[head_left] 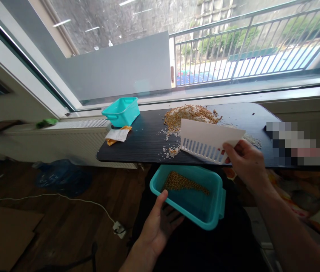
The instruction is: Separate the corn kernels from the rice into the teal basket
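My left hand (161, 223) grips the near rim of a turquoise plastic bin (186, 211), thumb at the edge and fingers underneath. Round yellow-brown beans (181, 181), which look like soybeans, lie along the bin's far left side. In my right hand (243, 158) is a white slotted sheet (205, 136), pinched at its right end and tilted over the dark tabletop (145, 143). Its slots face me, low near the table's front edge. Behind it spreads a pile of mixed beans and white rice-like grains (188, 112). A smaller scatter of grains (173, 152) lies left of the slots.
A second turquoise bin (124, 111) stands at the table's back left, with a white and yellow packet (118, 135) before it. A pixelated object (298, 145) lies at the right end. Beyond is a window with a railing. A power strip (119, 229) rests on the floor.
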{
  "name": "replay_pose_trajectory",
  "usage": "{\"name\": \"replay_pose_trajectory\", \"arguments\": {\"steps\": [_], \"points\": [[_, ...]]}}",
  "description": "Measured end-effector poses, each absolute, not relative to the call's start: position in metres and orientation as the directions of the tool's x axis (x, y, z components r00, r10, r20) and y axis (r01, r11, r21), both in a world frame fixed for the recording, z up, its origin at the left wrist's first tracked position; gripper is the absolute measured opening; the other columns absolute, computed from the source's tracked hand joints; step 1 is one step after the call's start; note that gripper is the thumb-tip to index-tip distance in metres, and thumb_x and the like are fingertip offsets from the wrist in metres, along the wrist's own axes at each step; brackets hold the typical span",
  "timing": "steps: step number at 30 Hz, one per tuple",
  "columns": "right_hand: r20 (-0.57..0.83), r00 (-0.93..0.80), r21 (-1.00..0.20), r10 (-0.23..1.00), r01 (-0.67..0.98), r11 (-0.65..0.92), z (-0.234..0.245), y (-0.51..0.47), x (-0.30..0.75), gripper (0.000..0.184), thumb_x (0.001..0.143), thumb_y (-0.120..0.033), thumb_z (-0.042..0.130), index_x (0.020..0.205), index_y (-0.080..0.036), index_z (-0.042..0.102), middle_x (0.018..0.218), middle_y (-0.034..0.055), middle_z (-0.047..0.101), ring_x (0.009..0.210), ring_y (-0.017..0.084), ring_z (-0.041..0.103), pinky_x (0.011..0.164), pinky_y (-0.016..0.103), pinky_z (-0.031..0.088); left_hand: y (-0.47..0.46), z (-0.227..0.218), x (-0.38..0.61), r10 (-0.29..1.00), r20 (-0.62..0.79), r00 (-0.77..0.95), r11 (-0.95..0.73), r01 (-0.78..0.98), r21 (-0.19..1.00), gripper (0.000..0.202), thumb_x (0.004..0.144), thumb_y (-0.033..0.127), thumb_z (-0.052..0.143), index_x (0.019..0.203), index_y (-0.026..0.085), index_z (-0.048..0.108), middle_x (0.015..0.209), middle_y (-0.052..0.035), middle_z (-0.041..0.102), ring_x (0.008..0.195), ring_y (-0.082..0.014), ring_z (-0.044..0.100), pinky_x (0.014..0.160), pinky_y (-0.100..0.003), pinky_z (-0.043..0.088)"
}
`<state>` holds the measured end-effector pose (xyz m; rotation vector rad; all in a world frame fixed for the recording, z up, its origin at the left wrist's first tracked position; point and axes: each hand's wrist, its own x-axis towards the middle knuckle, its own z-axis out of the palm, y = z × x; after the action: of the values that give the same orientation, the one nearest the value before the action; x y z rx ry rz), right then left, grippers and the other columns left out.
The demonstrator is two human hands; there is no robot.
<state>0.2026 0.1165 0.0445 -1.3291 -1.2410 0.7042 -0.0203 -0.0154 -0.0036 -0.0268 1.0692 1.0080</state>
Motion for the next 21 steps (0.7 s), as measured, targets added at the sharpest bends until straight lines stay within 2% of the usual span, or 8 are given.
{"name": "replay_pose_trajectory", "arguments": {"steps": [3, 12, 21], "points": [[0.291, 0.288, -0.943, 0.912, 0.249, 0.222, 0.046, 0.119, 0.201, 0.013, 0.074, -0.032, 0.067, 0.073, -0.023, 0.059, 0.063, -0.0009, 0.064, 0.048, 0.013, 0.053, 0.041, 0.025, 0.045, -0.016, -0.003, -0.021, 0.678, -0.727, 0.107, 0.576, -0.692, 0.435, 0.057, 0.086, 0.050, 0.055, 0.129, 0.014, 0.050, 0.120, -0.0150, 0.065, 0.103, -0.0270, 0.065, 0.093, -0.039, 0.049], [0.312, 0.140, -0.932, 0.940, 0.240, 0.274, 0.046, 0.122, 0.189, 0.013, 0.075, -0.031, 0.066, 0.071, -0.023, 0.057, 0.057, -0.0034, 0.059, 0.044, 0.010, 0.049, 0.043, 0.022, 0.044, -0.014, 0.000, -0.023, 0.671, -0.735, 0.102, 0.583, -0.684, 0.437, 0.058, 0.086, 0.050, 0.053, 0.129, 0.012, 0.051, 0.122, -0.0163, 0.064, 0.103, -0.0273, 0.065, 0.094, -0.039, 0.049], [0.310, 0.107, -0.934, 0.945, 0.221, 0.281, 0.047, 0.119, 0.194, 0.023, 0.074, -0.042, 0.070, 0.072, -0.023, 0.057, 0.060, -0.0025, 0.061, 0.045, 0.010, 0.049, 0.043, 0.022, 0.046, -0.014, -0.011, -0.027, 0.681, -0.718, 0.144, 0.591, -0.686, 0.424, 0.062, 0.084, 0.054, 0.056, 0.130, 0.014, 0.051, 0.131, -0.0166, 0.059, 0.113, -0.0294, 0.061, 0.100, -0.040, 0.045]]}}
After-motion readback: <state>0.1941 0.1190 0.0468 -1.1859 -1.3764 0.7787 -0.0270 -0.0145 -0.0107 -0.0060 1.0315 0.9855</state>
